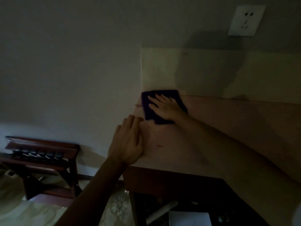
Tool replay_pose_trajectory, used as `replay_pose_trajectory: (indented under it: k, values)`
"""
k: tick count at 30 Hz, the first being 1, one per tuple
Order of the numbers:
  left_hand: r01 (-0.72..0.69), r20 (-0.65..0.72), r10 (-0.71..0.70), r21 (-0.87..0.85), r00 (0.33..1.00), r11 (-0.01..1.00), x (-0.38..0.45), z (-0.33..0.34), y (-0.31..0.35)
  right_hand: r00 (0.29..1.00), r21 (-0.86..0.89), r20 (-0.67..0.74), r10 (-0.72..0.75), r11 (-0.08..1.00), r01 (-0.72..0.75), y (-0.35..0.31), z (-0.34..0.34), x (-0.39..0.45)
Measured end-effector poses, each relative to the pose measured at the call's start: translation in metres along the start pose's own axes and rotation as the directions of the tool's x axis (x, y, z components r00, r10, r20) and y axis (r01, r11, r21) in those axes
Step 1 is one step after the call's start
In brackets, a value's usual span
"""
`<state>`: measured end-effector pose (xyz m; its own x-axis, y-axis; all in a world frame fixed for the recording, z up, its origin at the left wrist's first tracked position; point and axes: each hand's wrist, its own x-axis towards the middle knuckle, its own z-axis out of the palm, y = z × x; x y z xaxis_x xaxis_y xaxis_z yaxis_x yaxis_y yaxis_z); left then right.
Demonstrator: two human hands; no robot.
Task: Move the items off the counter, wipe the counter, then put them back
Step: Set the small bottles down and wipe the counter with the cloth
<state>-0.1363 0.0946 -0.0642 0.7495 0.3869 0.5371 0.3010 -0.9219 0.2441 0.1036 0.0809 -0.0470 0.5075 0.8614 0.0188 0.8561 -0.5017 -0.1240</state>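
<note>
Now my right hand pressed flat on the purple cloth at the worktop's eleven-o'clock corner, left hand flat and empty toward seven o'clock of it.

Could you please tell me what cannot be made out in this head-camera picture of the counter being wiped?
- Cloth middle: under the right hand.
- Open drawer contents: too dark; bottom edge cuts them.
- Counter right end: cut by the frame.
- Counter edge beneath the left hand: covered.
</note>
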Motion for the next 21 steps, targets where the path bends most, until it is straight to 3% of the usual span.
replay_pose_trajectory:
  k: [6,10,15,18,21]
  values:
    - [0.072,-0.261,-0.138,-0.250,0.955,0.966,-0.011,-0.003,0.007,0.983,0.046,-0.068,-0.168,0.984,0.171,-0.061,0.010,-0.147]
    - [0.114,-0.224,-0.189,-0.310,0.956,0.944,-0.027,-0.006,-0.001,0.975,0.056,-0.079,-0.209,0.975,0.214,-0.084,0.013,-0.194]
    - [0.121,-0.203,-0.148,-0.138,0.968,0.983,-0.022,-0.008,0.000,0.964,0.040,-0.051,-0.260,0.964,0.262,-0.069,0.008,-0.162]
    - [0.194,-0.205,-0.208,-0.083,0.956,0.977,-0.012,-0.004,0.013,0.976,0.039,-0.028,-0.215,0.976,0.216,-0.052,0.003,-0.106]
    - [0.168,-0.158,-0.164,0.014,0.974,0.986,-0.009,0.004,0.017,0.987,0.038,-0.041,-0.156,0.987,0.158,-0.034,0.001,-0.034]
